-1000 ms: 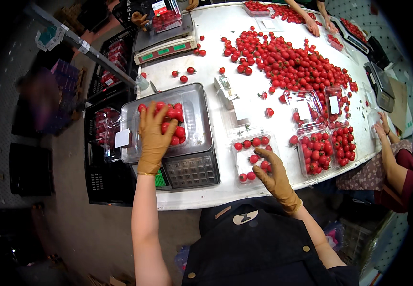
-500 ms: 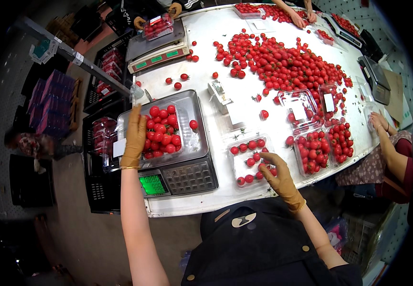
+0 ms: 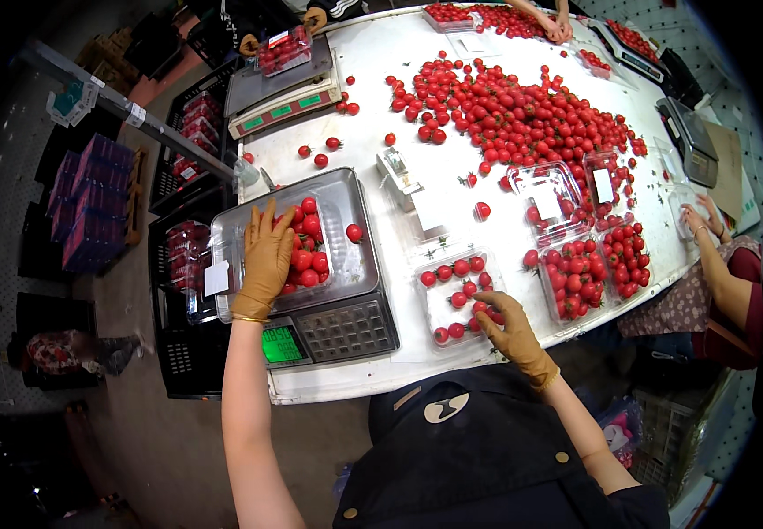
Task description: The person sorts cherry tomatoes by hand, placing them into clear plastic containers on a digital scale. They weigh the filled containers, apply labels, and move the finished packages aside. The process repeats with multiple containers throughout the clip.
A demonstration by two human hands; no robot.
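Covering cherry tomatoes [image 3: 311, 262] in a punnet [image 3: 329, 256] atop the digital scale [image 3: 355, 273], your left hand [image 3: 267, 264] lies palm-down; right of the scale, your right hand [image 3: 518, 335] curves over a second punnet [image 3: 439, 309]. Whether either grip is closed, I cannot tell.

The left hand [image 3: 268, 251], held beside the tomatoes [image 3: 309, 263] on the scale [image 3: 364, 269] half a second ago, has been brought back over them at centre left. To their right a single tomato [image 3: 355, 233] is now seen, set apart, where none was shown a second ago. The green display [image 3: 282, 345], then mostly covered, has been exposed. A walking person [image 3: 55, 352] is now seen lower at far left.
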